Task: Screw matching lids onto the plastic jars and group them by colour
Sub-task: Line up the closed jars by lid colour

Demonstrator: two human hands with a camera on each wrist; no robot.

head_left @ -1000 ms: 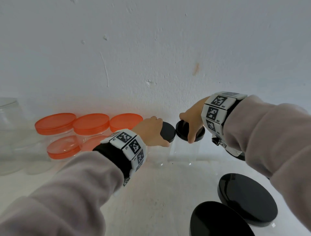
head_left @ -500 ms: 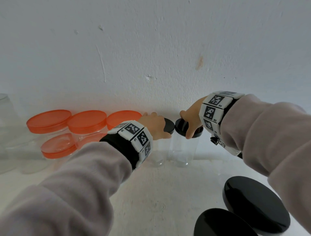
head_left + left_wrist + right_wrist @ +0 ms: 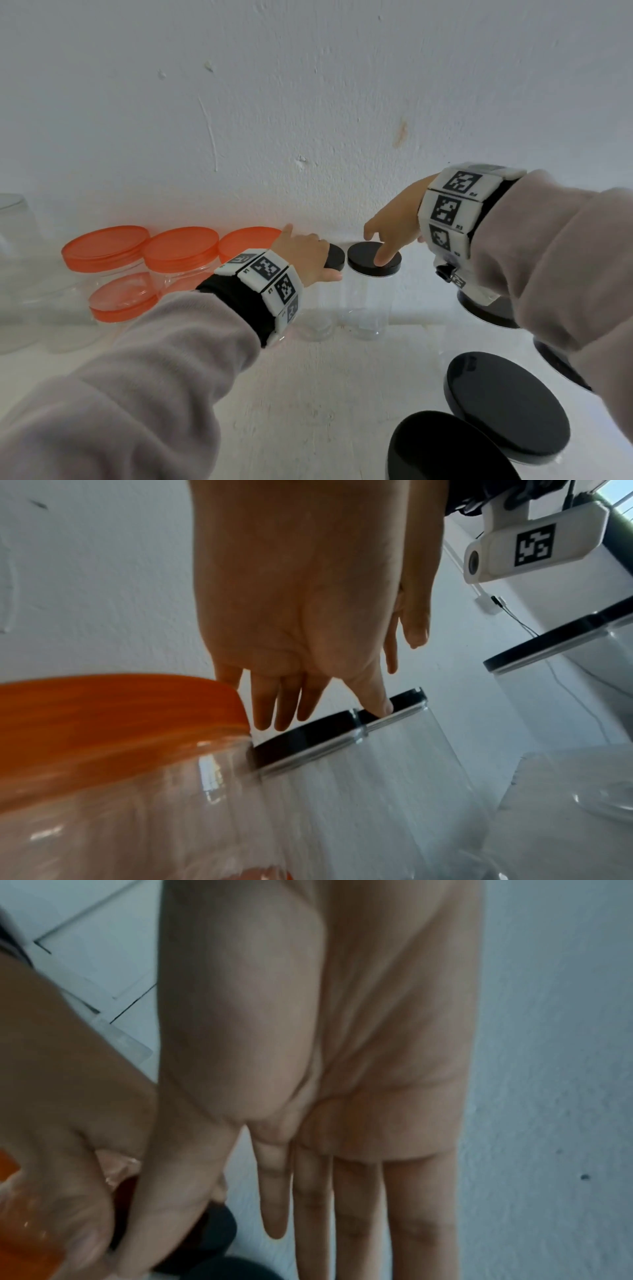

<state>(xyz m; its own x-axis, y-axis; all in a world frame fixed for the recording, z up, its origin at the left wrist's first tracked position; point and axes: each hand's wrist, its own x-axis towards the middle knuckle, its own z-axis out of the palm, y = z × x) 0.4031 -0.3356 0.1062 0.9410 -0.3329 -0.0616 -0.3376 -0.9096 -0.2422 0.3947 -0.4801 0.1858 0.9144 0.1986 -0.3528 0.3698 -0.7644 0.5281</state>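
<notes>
Nearest, at the lower right, stand two large jars with wide black lids (image 3: pixel 507 407), one partly cut off by the edge (image 3: pixel 445 452). Farther in, two grey-sleeved arms reach toward the white wall (image 3: pixel 308 102). The left hand (image 3: pixel 305 255) lies over the black lid (image 3: pixel 334 257) of a slim clear jar, fingers straight and relaxed above it, not gripping. Just right of it, touching lid to lid, stands a second slim clear jar (image 3: pixel 370 301); its black cap (image 3: pixel 371 262) bears only the thumb tip of the right hand (image 3: pixel 397 222), whose other fingers hang straight and loosely spread, holding nothing. On the left, against the wall, five orange-lidded jars (image 3: pixel 180 248) are grouped in two rows, and a lidless clear jar (image 3: pixel 15 233) stands at the far left edge.
</notes>
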